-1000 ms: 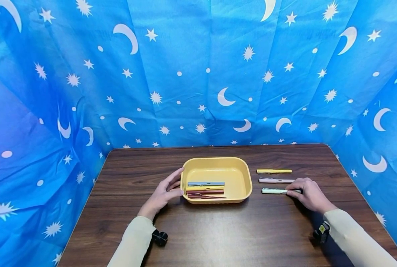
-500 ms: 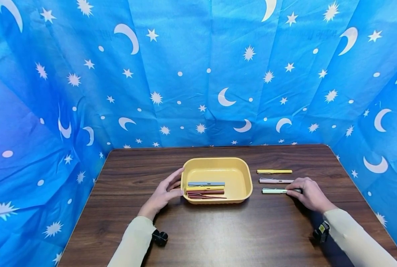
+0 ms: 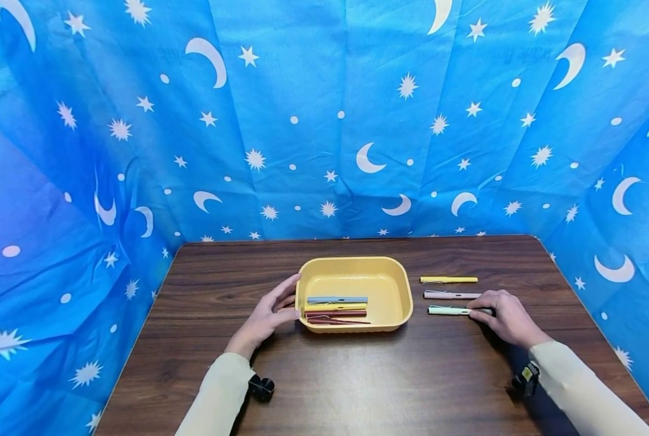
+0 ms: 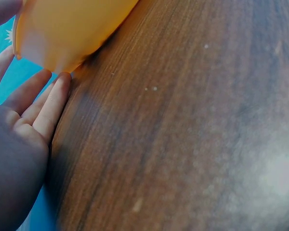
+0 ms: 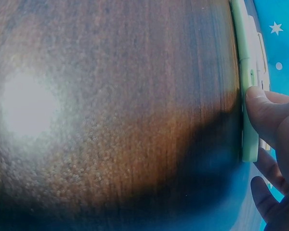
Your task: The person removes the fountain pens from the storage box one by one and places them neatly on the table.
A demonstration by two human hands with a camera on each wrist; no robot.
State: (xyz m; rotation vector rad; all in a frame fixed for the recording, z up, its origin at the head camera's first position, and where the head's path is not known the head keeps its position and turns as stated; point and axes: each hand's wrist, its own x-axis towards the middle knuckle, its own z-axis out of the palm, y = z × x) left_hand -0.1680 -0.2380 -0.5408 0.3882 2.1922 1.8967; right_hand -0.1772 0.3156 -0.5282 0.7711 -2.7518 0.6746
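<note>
the right hand (image 3: 504, 315) pinches the right end of a slim pale-green plastic pen (image 3: 447, 310), right of the rounded yellow plastic tray (image 3: 351, 267); best hold it level while the left hand (image 3: 262, 319), fingers nearly straight, touches the tray.

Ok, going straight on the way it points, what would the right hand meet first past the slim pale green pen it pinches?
Probably the slim pale pink pen, lying just beyond the pale green pen; the head view leaves unclear whether the right hand touches it.
</note>
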